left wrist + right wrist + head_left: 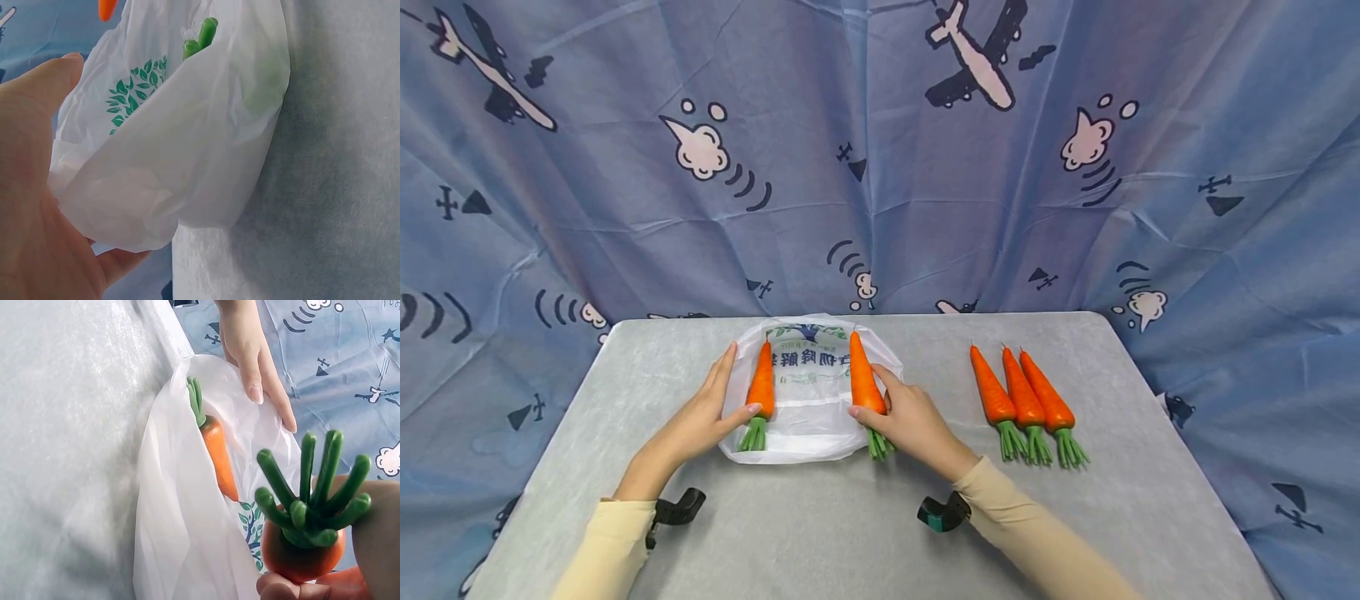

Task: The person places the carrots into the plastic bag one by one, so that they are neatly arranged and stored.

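A white plastic bag (812,421) with green and blue print lies flat with its mouth open toward me. One orange carrot (762,385) with short green stems rests inside its left part. My right hand (917,421) grips a second carrot (862,375) between thumb and fingers, over the right part of the bag; its stems (312,494) face the right wrist camera. At the bag's left edge, my left hand (700,421) has straight fingers along the outside and its thumb by the carrot there. The left wrist view shows fingers partly hidden behind the bag.
To the right of the bag, three more carrots (1022,400) lie side by side on the grey tabletop (820,533), stems toward me. Behind the table hangs a blue curtain (880,208) printed with planes. Each wrist wears a black camera mount (945,512).
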Demonstrator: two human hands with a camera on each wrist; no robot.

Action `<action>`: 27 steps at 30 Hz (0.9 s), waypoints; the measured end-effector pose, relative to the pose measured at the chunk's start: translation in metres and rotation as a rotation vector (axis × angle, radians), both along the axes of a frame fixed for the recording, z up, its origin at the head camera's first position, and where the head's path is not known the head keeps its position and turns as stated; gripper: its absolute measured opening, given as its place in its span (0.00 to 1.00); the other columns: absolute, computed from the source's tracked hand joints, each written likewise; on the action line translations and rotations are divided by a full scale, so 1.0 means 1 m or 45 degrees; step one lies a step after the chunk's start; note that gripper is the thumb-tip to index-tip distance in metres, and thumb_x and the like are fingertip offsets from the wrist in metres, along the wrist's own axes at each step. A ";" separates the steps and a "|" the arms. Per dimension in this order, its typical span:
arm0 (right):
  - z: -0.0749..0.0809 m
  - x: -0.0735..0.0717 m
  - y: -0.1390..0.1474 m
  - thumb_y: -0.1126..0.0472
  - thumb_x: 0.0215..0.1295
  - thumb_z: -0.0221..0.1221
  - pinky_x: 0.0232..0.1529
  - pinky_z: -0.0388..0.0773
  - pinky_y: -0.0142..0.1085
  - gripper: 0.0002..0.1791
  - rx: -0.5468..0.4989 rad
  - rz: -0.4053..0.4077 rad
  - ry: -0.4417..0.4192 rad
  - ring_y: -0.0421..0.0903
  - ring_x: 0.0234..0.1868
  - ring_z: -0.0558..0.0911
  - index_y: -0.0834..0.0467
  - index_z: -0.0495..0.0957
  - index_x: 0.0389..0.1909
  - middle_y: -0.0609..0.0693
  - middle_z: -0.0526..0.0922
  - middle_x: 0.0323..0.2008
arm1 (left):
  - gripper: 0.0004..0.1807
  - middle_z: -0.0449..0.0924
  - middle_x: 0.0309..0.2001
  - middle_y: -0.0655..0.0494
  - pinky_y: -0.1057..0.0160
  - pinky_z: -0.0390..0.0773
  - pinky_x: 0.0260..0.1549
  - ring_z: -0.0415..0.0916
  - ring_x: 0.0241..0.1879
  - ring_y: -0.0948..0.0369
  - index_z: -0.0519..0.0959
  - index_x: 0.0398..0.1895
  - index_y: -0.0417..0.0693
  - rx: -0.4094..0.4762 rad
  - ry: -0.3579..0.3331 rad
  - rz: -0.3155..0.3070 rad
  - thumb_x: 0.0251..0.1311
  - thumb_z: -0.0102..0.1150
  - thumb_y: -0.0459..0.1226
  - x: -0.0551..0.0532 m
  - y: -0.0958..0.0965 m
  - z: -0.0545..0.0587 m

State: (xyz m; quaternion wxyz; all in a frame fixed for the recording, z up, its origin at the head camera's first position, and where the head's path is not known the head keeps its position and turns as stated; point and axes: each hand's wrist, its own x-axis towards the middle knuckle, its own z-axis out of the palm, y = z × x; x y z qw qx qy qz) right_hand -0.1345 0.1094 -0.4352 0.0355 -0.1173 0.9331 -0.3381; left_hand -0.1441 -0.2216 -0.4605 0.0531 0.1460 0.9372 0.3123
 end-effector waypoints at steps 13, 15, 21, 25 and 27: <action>0.001 0.001 -0.013 0.38 0.58 0.66 0.18 0.63 0.29 0.45 0.002 0.060 0.012 0.39 0.17 0.67 0.52 0.63 0.73 0.46 0.69 0.17 | 0.57 0.32 0.81 0.40 0.32 0.57 0.69 0.49 0.75 0.33 0.23 0.79 0.59 -0.001 0.006 0.000 0.66 0.54 0.59 0.001 -0.001 0.001; 0.002 0.001 -0.016 0.38 0.58 0.65 0.19 0.64 0.29 0.44 -0.001 0.069 0.015 0.39 0.18 0.68 0.51 0.64 0.73 0.46 0.70 0.18 | 0.57 0.32 0.80 0.39 0.32 0.58 0.69 0.50 0.74 0.33 0.23 0.79 0.59 -0.002 0.011 -0.001 0.66 0.54 0.59 0.001 -0.001 0.001; 0.002 0.000 -0.023 0.38 0.59 0.65 0.18 0.63 0.29 0.45 -0.002 0.098 0.001 0.38 0.17 0.68 0.55 0.64 0.72 0.45 0.70 0.17 | 0.56 0.32 0.81 0.40 0.32 0.57 0.69 0.49 0.75 0.34 0.23 0.79 0.61 -0.002 0.005 -0.001 0.66 0.54 0.60 0.001 0.000 0.001; 0.002 -0.001 -0.028 0.37 0.59 0.64 0.18 0.64 0.29 0.44 0.022 0.101 -0.006 0.38 0.17 0.68 0.55 0.65 0.72 0.45 0.71 0.17 | 0.57 0.33 0.81 0.40 0.32 0.57 0.69 0.48 0.75 0.34 0.24 0.79 0.59 0.002 0.003 0.001 0.66 0.54 0.60 0.001 0.000 0.001; 0.002 -0.001 -0.030 0.37 0.59 0.64 0.19 0.64 0.29 0.44 0.031 0.106 -0.003 0.38 0.18 0.69 0.54 0.65 0.72 0.45 0.72 0.18 | 0.57 0.33 0.81 0.39 0.32 0.57 0.69 0.48 0.75 0.34 0.25 0.80 0.57 0.003 0.003 0.000 0.66 0.54 0.60 0.000 0.000 0.001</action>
